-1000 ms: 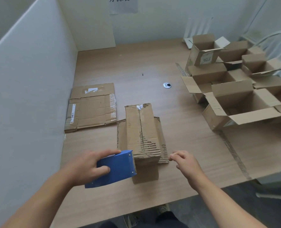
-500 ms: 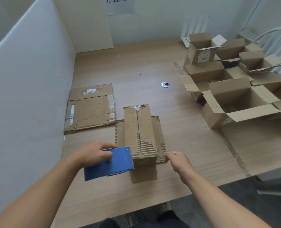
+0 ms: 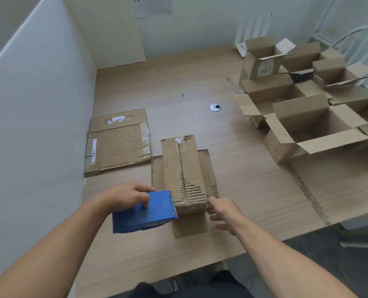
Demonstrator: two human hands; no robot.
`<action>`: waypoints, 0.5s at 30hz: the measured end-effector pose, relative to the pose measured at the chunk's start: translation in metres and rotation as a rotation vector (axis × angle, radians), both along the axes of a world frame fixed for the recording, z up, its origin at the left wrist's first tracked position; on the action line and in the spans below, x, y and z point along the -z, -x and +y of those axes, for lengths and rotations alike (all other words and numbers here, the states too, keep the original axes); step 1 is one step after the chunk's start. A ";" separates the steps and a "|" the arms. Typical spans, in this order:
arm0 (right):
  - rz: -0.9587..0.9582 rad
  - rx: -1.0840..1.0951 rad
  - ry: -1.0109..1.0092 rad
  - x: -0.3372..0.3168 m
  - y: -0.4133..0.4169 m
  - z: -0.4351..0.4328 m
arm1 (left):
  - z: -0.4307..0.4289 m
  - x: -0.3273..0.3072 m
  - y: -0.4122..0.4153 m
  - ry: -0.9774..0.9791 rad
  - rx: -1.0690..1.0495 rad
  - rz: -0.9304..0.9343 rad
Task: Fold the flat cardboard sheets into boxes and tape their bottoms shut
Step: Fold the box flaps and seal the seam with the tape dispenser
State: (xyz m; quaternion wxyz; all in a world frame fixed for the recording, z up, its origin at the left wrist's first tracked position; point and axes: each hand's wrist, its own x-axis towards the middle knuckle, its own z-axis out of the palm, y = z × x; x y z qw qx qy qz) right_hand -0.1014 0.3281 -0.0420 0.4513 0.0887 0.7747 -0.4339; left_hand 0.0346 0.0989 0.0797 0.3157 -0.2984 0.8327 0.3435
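On the bench [image 3: 178, 78], right of the upturned box [image 3: 183, 168], several erected boxes [image 3: 308, 130] stand done; left of it, flat sheets [image 3: 118, 143] remain. Its long axis runs away from the person, seam seemingly untaped. Left hand [image 3: 125, 194] grips the tape dispenser [image 3: 144, 211] at its near end; right hand [image 3: 224, 211], fingers loose, touches that end.

Single wide-angle view from a head-worn camera, facing forward and steeply down over the near edge of the bench [image 3: 254, 190]. The bench lies close below, filling the frame to the far wall [image 3: 200, 29].
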 end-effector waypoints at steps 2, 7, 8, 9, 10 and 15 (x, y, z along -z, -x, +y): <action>-0.025 -0.054 -0.020 0.001 0.005 0.002 | -0.001 0.001 0.000 -0.003 0.011 -0.002; 0.224 -0.245 -0.124 -0.001 0.013 0.011 | -0.004 0.006 0.000 -0.001 -0.002 0.010; 0.296 -0.274 -0.130 -0.004 0.012 0.014 | -0.004 0.006 0.000 -0.003 0.003 0.012; 0.368 -0.294 -0.119 -0.005 0.011 0.017 | -0.004 0.007 0.000 -0.002 0.006 0.016; 0.420 -0.304 -0.096 -0.008 0.008 0.018 | -0.004 0.008 0.000 0.000 0.009 0.021; 0.369 -0.342 0.080 -0.013 -0.008 0.020 | -0.004 0.010 -0.002 0.006 0.028 0.039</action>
